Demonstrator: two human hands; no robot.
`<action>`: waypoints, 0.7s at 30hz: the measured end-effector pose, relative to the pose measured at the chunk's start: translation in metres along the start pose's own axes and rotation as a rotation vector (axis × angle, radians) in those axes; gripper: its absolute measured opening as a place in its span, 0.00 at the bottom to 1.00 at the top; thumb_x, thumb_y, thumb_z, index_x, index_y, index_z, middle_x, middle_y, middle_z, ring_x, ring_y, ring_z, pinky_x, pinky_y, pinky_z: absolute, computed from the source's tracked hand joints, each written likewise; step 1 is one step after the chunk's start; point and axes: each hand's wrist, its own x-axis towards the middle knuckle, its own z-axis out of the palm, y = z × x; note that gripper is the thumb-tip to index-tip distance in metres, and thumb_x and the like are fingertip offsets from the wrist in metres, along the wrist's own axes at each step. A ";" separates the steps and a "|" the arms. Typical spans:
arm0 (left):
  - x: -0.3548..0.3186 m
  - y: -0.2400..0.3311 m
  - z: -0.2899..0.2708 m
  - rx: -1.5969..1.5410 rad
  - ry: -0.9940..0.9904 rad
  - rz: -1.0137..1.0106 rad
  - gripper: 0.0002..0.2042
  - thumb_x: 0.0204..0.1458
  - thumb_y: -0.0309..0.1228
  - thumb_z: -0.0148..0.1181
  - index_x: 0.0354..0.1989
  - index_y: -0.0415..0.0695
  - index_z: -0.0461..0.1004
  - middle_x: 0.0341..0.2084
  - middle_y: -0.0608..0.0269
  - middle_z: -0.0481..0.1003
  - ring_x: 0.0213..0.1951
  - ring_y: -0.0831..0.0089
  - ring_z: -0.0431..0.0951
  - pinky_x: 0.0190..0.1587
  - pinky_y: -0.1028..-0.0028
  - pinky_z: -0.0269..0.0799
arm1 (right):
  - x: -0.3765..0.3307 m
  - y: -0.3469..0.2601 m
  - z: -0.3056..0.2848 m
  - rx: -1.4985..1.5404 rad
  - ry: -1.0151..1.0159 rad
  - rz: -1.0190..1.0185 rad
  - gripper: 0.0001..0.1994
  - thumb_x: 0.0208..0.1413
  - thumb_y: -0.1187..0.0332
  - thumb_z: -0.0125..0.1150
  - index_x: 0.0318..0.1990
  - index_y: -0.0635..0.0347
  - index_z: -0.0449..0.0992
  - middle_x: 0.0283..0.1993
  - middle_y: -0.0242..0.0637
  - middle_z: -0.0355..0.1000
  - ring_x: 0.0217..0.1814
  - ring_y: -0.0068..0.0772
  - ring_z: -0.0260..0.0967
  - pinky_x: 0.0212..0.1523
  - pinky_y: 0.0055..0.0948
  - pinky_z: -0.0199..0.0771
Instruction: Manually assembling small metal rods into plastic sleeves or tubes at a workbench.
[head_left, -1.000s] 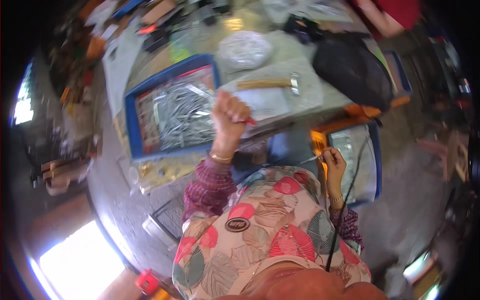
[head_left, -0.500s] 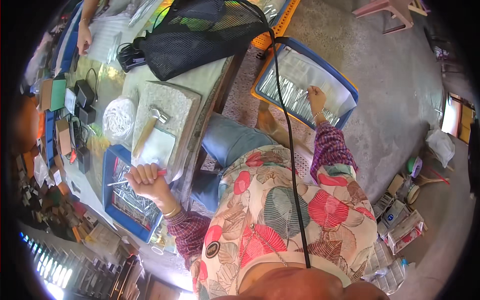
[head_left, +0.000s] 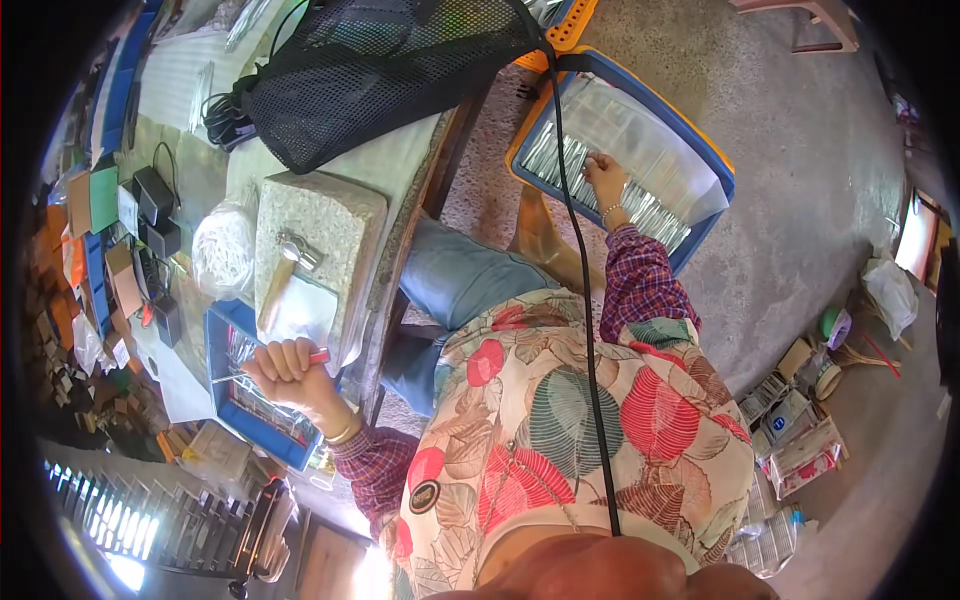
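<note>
A red-handled screwdriver is gripped in my left hand, its thin metal shaft sticking out on the left. That hand hovers by the table edge, over the right part of a blue tray of loose thin metal pieces. Off to the right, my right hand reaches into another blue tray where slim silvery pieces lie in a row beside clear plastic sheeting. Its fingers are pinched together at the row; what they hold is too small to make out.
A hammer lies on a stone block on the table. Left of it sits a bundle of white strips. A black mesh bag covers the table's far part, and a black cord crosses the view. A plastic stool stands far right.
My right hand has moved left and slightly away from me along the row of silvery pieces. My left hand keeps the screwdriver near the same spot. The view has shifted slightly.
</note>
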 end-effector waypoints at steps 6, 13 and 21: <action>0.005 -0.005 0.004 -0.060 0.022 -0.029 0.21 0.59 0.40 0.45 0.13 0.50 0.53 0.07 0.74 0.48 0.11 0.82 0.45 0.17 0.78 0.44 | -0.008 0.005 -0.012 -0.158 -0.032 0.063 0.08 0.51 0.71 0.57 0.38 0.64 0.74 0.28 0.33 0.73 0.25 0.22 0.70 0.27 0.21 0.73; -0.003 0.013 0.012 0.120 0.064 0.082 0.19 0.58 0.38 0.47 0.14 0.51 0.55 0.08 0.75 0.48 0.11 0.82 0.46 0.16 0.78 0.43 | -0.018 -0.009 0.008 0.006 -0.056 0.115 0.07 0.54 0.66 0.55 0.35 0.59 0.75 0.22 0.28 0.68 0.18 0.20 0.62 0.17 0.19 0.60; 0.007 0.025 -0.009 0.422 0.041 0.039 0.16 0.56 0.36 0.47 0.17 0.44 0.61 0.09 0.72 0.55 0.12 0.81 0.53 0.15 0.78 0.47 | -0.082 -0.144 -0.006 0.154 -0.267 0.055 0.13 0.54 0.74 0.51 0.48 0.61 0.71 0.38 0.32 0.70 0.39 0.22 0.67 0.40 0.22 0.70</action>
